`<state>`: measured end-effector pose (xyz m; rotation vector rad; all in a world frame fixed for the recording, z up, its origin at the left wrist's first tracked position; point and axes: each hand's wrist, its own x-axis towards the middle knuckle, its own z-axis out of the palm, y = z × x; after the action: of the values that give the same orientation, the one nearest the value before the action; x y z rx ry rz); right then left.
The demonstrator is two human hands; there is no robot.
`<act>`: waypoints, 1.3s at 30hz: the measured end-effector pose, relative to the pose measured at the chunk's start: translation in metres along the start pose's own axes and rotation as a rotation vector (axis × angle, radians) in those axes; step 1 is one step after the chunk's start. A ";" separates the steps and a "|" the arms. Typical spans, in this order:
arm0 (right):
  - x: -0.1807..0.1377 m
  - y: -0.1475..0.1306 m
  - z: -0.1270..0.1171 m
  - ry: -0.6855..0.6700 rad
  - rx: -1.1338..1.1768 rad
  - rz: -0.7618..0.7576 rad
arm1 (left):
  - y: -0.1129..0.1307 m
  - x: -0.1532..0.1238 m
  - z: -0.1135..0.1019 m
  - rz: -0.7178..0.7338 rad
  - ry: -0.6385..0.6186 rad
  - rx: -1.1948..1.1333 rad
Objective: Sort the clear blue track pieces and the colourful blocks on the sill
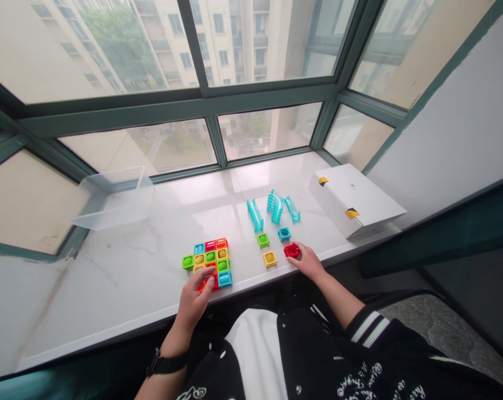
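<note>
My right hand [308,261] rests on the counter, its thumb and fingers closed on a red toy block [291,251]. Just beyond it is a blue block [283,234]; to its left lie a yellow block [270,259] and a green block [262,240]. My left hand [196,298] reaches over the near edge of a cluster of colourful blocks [210,256]. Its fingers and thumb are curled round a red block [213,283] there, partly hiding it. Behind the loose blocks stand a curved clear-blue track piece [275,206] and two straight clear-blue track pieces [255,215].
A clear plastic bin [114,208] stands at the back left of the white counter [126,283]. At the right is a white box [355,197] with yellow-and-black tabs. Green-framed windows [185,97] close off the back. The counter's front edge runs close to my body.
</note>
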<state>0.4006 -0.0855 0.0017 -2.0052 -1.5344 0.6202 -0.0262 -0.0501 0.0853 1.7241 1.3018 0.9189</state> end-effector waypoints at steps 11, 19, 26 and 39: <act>0.018 -0.004 -0.012 0.134 0.140 0.033 | -0.003 -0.002 0.000 -0.020 -0.008 -0.002; 0.076 -0.026 -0.011 0.121 -0.104 -0.088 | -0.001 -0.008 -0.002 -0.012 0.021 0.002; 0.086 -0.026 0.000 0.065 -0.142 -0.071 | -0.004 -0.015 -0.011 -0.031 0.067 0.019; 0.082 -0.030 -0.006 0.050 -0.136 -0.065 | -0.006 -0.016 -0.007 -0.054 0.057 0.019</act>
<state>0.4031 -0.0007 0.0224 -2.0445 -1.6435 0.4480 -0.0381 -0.0636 0.0811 1.6798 1.3922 0.9331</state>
